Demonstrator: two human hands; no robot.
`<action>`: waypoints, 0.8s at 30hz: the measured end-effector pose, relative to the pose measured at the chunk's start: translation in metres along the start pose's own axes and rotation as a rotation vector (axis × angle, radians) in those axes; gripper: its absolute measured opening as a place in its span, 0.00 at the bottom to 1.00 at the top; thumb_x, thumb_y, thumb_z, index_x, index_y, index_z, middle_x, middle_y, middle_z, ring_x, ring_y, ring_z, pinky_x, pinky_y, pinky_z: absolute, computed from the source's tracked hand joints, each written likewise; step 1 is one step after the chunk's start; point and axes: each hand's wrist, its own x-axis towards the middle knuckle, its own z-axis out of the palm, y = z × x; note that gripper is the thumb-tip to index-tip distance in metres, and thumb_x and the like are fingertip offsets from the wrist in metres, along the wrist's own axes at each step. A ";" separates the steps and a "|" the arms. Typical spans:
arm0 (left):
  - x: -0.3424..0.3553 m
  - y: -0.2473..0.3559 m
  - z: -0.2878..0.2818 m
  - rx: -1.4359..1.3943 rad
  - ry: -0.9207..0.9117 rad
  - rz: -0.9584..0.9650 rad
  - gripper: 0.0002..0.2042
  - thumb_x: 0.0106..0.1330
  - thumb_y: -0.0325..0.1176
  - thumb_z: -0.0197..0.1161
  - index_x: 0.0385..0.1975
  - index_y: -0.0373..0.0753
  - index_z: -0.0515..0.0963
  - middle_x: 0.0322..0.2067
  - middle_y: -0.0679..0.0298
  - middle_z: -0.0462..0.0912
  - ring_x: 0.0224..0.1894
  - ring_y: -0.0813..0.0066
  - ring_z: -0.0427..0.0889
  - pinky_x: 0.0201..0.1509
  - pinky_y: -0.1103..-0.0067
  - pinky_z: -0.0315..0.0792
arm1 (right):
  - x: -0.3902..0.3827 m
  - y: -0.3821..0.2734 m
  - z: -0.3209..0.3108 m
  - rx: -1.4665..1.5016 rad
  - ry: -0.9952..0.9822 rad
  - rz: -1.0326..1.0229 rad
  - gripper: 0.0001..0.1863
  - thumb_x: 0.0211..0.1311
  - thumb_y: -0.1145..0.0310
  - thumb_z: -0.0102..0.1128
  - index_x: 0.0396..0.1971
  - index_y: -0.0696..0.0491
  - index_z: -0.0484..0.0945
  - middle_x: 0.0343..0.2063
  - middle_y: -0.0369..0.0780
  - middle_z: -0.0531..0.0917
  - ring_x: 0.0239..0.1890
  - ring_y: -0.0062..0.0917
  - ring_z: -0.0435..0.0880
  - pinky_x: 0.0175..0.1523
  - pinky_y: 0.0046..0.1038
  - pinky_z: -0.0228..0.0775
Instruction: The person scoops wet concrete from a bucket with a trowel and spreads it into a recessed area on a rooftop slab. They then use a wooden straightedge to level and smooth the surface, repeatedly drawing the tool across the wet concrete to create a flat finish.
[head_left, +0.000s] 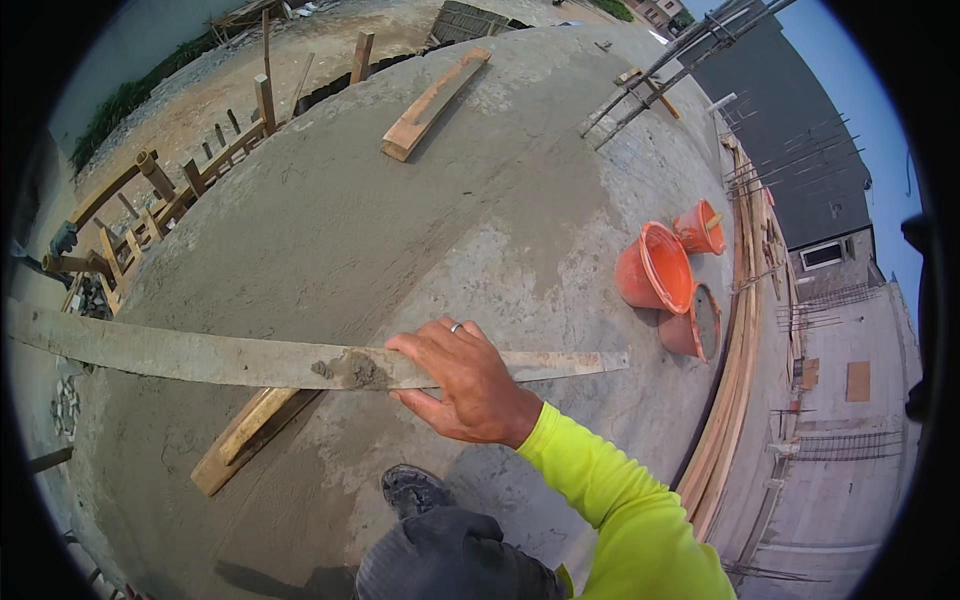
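Observation:
My right hand (462, 385), in a bright yellow sleeve, is closed round a long, flat, grey straightedge (220, 355) right of its middle. The bar crosses the view from the left rim to near the buckets, and a lump of wet mortar (362, 370) clings to it just left of my fingers. Below it is smoothed grey mortar (250, 240) on the floor slab. A wooden float (250, 440) with a raised handle lies near me, its far end hidden by the straightedge. Farther off lies another long wooden piece (436, 105). My left hand is out of view.
Orange buckets (655, 268) stand together at the right, one holding grey mix. Long timbers (735, 400) run along the right edge. Steel rebar (680, 65) rises at the far right. Wooden formwork posts (190, 180) line the left edge. My dark boot (415, 490) is on the slab.

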 end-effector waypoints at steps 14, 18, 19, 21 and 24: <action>0.143 0.199 0.050 -0.456 -0.080 0.540 0.31 0.67 0.17 0.54 0.72 0.42 0.63 0.68 0.52 0.67 0.66 0.50 0.72 0.69 0.64 0.68 | -0.469 -0.026 0.011 0.104 1.103 1.208 0.24 0.63 0.73 0.70 0.55 0.68 0.75 0.46 0.40 0.82 0.49 0.22 0.78 0.58 0.24 0.69; 0.120 0.213 0.029 -0.466 -0.074 0.488 0.33 0.66 0.17 0.56 0.73 0.43 0.61 0.68 0.51 0.66 0.65 0.48 0.74 0.68 0.62 0.69 | -0.590 -0.019 -0.021 -0.340 1.053 1.372 0.25 0.66 0.68 0.68 0.57 0.68 0.76 0.48 0.43 0.84 0.51 0.25 0.80 0.58 0.26 0.70; 0.111 0.213 0.024 -0.466 -0.049 0.476 0.32 0.66 0.17 0.56 0.72 0.42 0.62 0.69 0.52 0.66 0.65 0.50 0.74 0.68 0.62 0.70 | -0.612 -0.016 -0.033 -0.347 1.040 1.472 0.26 0.66 0.67 0.67 0.59 0.68 0.75 0.51 0.47 0.83 0.53 0.27 0.80 0.60 0.27 0.70; 0.102 0.215 0.010 -0.408 -0.042 0.461 0.32 0.65 0.19 0.60 0.70 0.42 0.64 0.69 0.52 0.66 0.67 0.51 0.73 0.70 0.63 0.68 | -0.633 -0.008 -0.046 -0.452 0.962 1.542 0.31 0.66 0.71 0.66 0.66 0.68 0.68 0.59 0.56 0.78 0.58 0.40 0.79 0.67 0.32 0.65; 0.083 0.223 -0.014 -0.391 -0.049 0.330 0.31 0.63 0.21 0.62 0.69 0.45 0.67 0.65 0.52 0.70 0.65 0.52 0.74 0.69 0.63 0.69 | -0.585 0.027 -0.047 -0.751 0.651 1.454 0.32 0.67 0.73 0.63 0.70 0.62 0.64 0.62 0.52 0.74 0.61 0.38 0.75 0.65 0.35 0.66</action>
